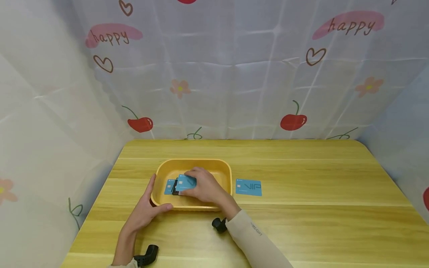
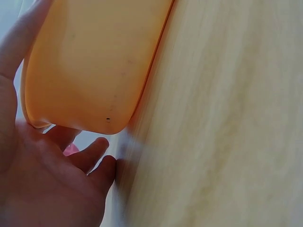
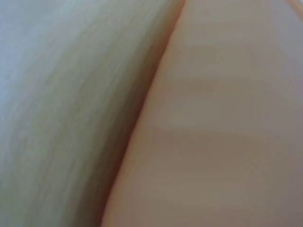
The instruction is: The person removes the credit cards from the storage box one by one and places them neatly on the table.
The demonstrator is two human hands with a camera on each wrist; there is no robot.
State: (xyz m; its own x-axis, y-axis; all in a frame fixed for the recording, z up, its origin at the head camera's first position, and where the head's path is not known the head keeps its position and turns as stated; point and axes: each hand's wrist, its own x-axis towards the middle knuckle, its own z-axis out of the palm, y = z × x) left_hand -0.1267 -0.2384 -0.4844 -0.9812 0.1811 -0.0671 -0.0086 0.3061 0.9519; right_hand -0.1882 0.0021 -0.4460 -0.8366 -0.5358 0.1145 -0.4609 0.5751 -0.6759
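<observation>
In the head view, my right hand (image 1: 204, 186) reaches into a yellow plastic tray (image 1: 218, 163) and pinches a blue card (image 1: 185, 182) between thumb and fingers. Beneath that card are a second blue card (image 1: 169, 187) and a small black item (image 1: 175, 190), mostly covered, its kind unclear. My left hand (image 1: 145, 210) spans the tray's near-left corner, thumb along the front rim and a straight finger along the left side. The left wrist view shows other fingers of this left hand (image 2: 57, 175) loosely bent below the tray's end (image 2: 90, 85). The right wrist view holds only the tray's blurred wall (image 3: 213, 118).
Just right of the tray, a blue VIP card (image 1: 248, 187) lies on the wooden table (image 1: 318, 223). Black wrist-camera mounts (image 1: 147, 255) show at both wrists. A printed curtain (image 1: 234, 93) closes off the back and sides of the table.
</observation>
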